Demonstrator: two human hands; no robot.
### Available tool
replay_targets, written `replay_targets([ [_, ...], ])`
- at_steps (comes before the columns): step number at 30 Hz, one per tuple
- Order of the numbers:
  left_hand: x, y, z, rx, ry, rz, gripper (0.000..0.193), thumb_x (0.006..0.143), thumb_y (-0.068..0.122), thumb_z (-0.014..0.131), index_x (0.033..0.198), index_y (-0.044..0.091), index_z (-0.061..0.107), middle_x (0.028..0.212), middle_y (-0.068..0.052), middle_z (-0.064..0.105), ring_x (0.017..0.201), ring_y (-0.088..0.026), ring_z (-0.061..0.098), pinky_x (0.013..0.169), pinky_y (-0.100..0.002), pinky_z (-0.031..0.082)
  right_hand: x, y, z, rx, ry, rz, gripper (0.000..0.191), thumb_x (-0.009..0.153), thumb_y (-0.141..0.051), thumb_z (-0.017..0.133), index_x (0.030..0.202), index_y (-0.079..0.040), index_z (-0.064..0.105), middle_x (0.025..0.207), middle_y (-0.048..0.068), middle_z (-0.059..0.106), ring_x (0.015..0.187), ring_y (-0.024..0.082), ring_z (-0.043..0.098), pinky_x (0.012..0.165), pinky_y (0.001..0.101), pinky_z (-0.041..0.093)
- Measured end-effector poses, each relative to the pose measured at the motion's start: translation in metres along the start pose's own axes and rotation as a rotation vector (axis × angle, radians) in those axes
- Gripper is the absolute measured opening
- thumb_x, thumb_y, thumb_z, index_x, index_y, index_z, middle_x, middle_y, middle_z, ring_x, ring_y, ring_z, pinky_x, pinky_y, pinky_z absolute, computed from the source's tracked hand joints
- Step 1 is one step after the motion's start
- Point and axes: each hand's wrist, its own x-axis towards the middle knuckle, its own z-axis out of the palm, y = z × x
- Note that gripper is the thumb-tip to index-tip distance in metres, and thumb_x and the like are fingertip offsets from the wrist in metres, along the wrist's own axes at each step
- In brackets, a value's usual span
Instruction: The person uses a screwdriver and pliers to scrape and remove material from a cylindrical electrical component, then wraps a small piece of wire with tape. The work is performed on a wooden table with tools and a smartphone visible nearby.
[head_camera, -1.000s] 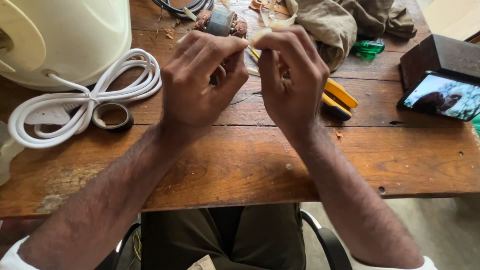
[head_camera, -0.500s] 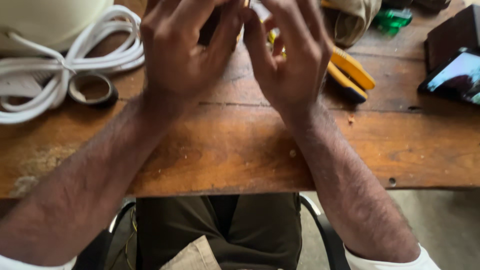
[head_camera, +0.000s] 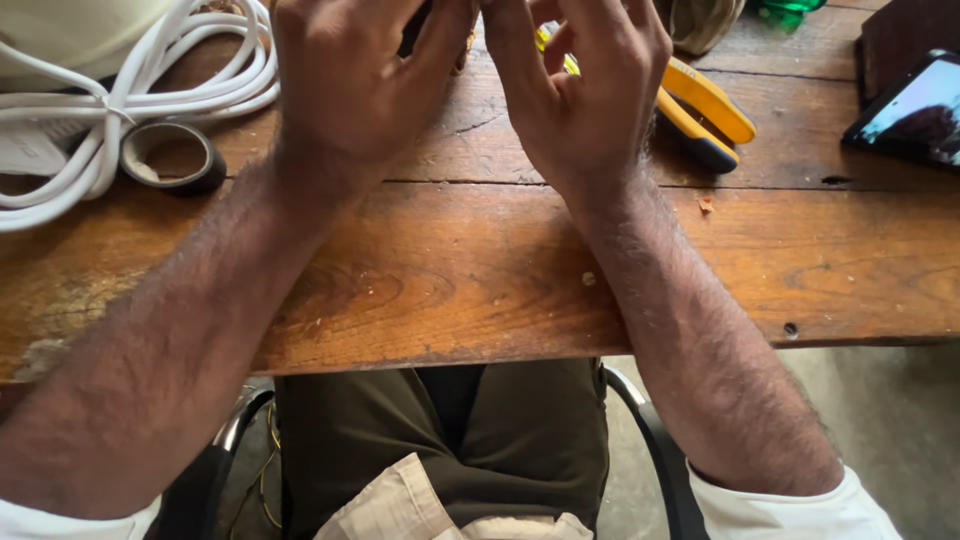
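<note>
1. The left hand (head_camera: 355, 85) and the right hand (head_camera: 585, 90) are raised side by side over the far part of the wooden tabletop (head_camera: 480, 270), backs toward the camera, fingertips meeting at the top edge of the view.
2. What they work on sits between the fingertips and is almost wholly hidden or cut off by the frame; only a dark sliver shows in the gap between the hands. I cannot tell what it is, nor whether the fingers pinch it or merely touch it.
3. The fingers of both hands are curled inward and close together, not spread flat; the two hands nearly touch near the thumbs.
4. Just beside the right hand, partly behind it, lie yellow-handled pliers (head_camera: 705, 110) on the tabletop, handles pointing toward the right.
5. Left of the left wrist lies a dark tape roll (head_camera: 172, 155), flat on the wood, touching a coiled white cable (head_camera: 90, 125) tied at its middle.
6. Behind the cable, at the top left corner, stands a cream-coloured appliance body (head_camera: 70, 30).
7. Far right, a phone (head_camera: 915, 110) with a lit screen leans against a dark box (head_camera: 905, 35); a green object (head_camera: 790, 12) shows at the top edge.
8. Below the tabletop edge are olive trousers (head_camera: 450, 440) and a chair's dark armrests (head_camera: 655, 450).
</note>
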Motion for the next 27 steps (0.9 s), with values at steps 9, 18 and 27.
replay_targets([
  [9, 0.01, 0.006, -0.003, -0.004, 0.01, 0.034, 0.01, 0.106, 0.0, 0.063, 0.114, 0.001, 0.068, 0.103, -0.01, 0.072, 0.101, -0.022, 0.073, 0.087, -0.037, 0.06, 0.006, 0.003, 0.001, 0.052, 0.003, 0.023, 0.021, 0.111, -0.011, 0.071, 0.13, -0.005, 0.064, 0.118, 0.006, 0.068, 0.084, 0.011, 0.076, 0.056, 0.02, 0.058],
  [18, 0.019, 0.023, -0.011, -0.055, -0.007, 0.003, 0.018, 0.101, -0.007, 0.07, 0.115, 0.004, 0.067, 0.114, -0.008, 0.069, 0.11, -0.021, 0.066, 0.095, -0.035, 0.057, 0.008, -0.007, -0.006, -0.003, 0.018, 0.091, 0.009, 0.113, -0.007, 0.074, 0.113, -0.007, 0.065, 0.11, 0.001, 0.067, 0.075, 0.005, 0.073, 0.055, 0.0192, 0.054],
  [27, 0.021, 0.03, -0.015, -0.052, -0.052, -0.008, 0.019, 0.096, -0.006, 0.074, 0.112, 0.002, 0.067, 0.119, -0.011, 0.073, 0.108, -0.026, 0.067, 0.098, -0.04, 0.056, 0.011, -0.007, -0.004, -0.032, 0.056, 0.097, 0.01, 0.107, -0.007, 0.077, 0.112, -0.009, 0.069, 0.109, 0.001, 0.068, 0.076, 0.005, 0.072, 0.055, 0.0172, 0.054],
])
